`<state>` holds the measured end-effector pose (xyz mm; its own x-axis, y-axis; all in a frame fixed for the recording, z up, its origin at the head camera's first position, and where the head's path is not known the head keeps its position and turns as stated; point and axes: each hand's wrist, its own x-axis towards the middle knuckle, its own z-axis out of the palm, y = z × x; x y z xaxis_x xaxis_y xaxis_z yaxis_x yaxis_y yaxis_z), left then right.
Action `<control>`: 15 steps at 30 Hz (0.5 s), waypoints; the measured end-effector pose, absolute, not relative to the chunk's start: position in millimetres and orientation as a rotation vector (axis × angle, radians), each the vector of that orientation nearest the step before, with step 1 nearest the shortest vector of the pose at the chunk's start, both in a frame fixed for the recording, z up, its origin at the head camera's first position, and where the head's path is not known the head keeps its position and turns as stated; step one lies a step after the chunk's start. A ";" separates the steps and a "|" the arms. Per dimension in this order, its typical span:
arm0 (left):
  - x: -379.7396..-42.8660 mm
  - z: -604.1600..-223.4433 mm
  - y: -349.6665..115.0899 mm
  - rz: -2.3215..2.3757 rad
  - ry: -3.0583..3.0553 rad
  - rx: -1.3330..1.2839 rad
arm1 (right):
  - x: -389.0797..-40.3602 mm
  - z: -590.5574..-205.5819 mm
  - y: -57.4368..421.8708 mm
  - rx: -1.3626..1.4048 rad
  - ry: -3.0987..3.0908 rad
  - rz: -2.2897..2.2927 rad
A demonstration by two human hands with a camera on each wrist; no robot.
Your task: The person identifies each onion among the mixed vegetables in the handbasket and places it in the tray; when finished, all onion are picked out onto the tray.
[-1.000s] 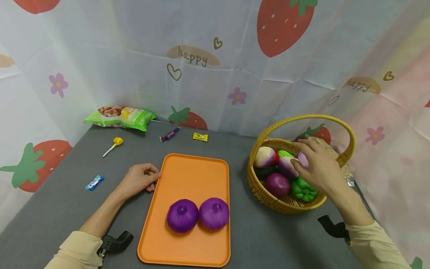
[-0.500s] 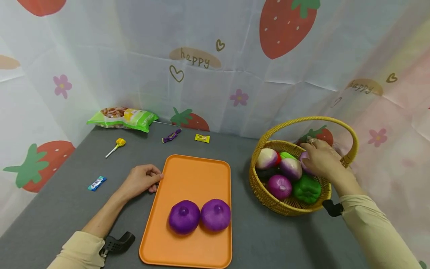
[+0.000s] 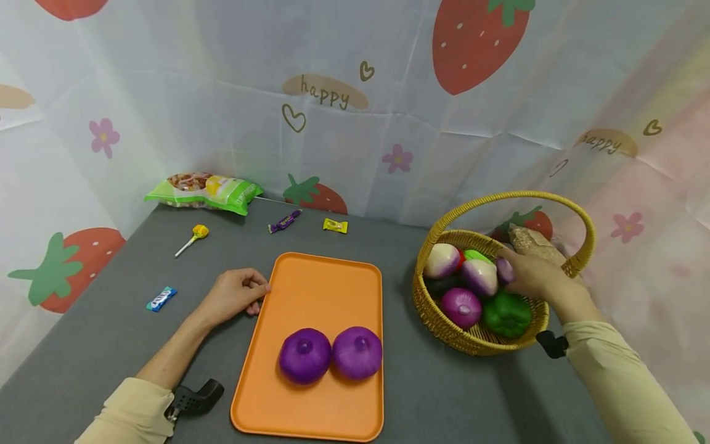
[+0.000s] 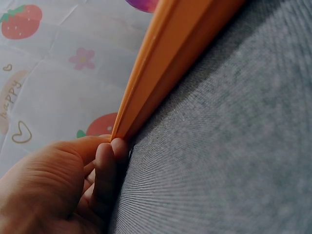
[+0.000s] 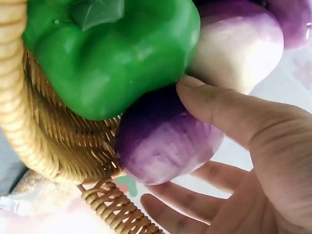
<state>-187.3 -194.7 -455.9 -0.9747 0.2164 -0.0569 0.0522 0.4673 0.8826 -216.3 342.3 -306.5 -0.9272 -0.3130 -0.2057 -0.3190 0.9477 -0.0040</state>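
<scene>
a person's right hand [image 3: 534, 277] curls thumb and fingers around a smooth, rounded purple-and-white vegetable [image 5: 168, 144] at the right of a round golden wicker basket [image 3: 444, 331], just beside a glossy green bell pepper [image 5: 117, 58]. at left, the left hand [image 3: 233, 297] pinches the left rim of a rectangular orange tray [image 3: 322, 293]. slick skin could slip the grip; snagging the arched woven handle [image 3: 516, 195] could tip the basket.

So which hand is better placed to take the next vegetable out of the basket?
Likely the right hand: it is at the basket, with a purple vegetable between its thumb and fingers. The left hand pinches the orange tray, away from the basket.
</scene>
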 end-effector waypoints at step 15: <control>-187.0 -455.8 -194.6 1.527 2.554 0.237 | -185.1 -302.8 338.4 -0.437 3.189 0.072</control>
